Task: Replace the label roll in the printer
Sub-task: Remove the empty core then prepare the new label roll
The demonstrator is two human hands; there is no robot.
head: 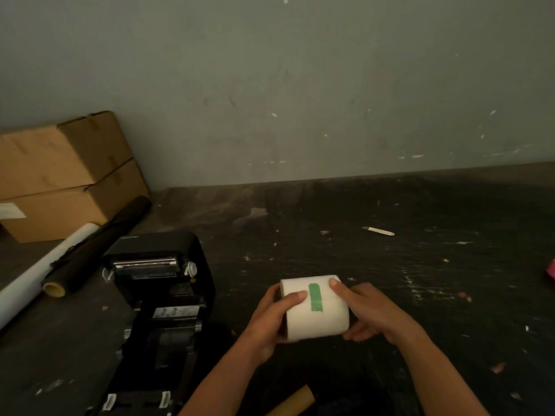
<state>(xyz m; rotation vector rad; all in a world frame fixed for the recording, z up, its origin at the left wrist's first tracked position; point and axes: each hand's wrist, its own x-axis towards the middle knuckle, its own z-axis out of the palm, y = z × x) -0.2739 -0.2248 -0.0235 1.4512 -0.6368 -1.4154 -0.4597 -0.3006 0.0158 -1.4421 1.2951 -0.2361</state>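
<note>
I hold a full white label roll (318,321) in both hands above the dark table, right of the printer. A strip of green tape (315,297) seals its loose end on top. My left hand (270,319) grips the roll's left end, thumb beside the tape. My right hand (369,313) cups the right end, thumb on the top edge. The black label printer (159,295) stands open at the lower left, its lid tilted back and its roll bay showing. A bare cardboard core (295,400) lies at the bottom edge below my arms.
Two stacked cardboard boxes (66,175) stand at the back left against the grey wall. A white roll (42,271) and a black roll (99,244) of sheet material lie beside the printer. A small white stick (380,231) lies further back; a pink object (551,273) peeks in at the right edge.
</note>
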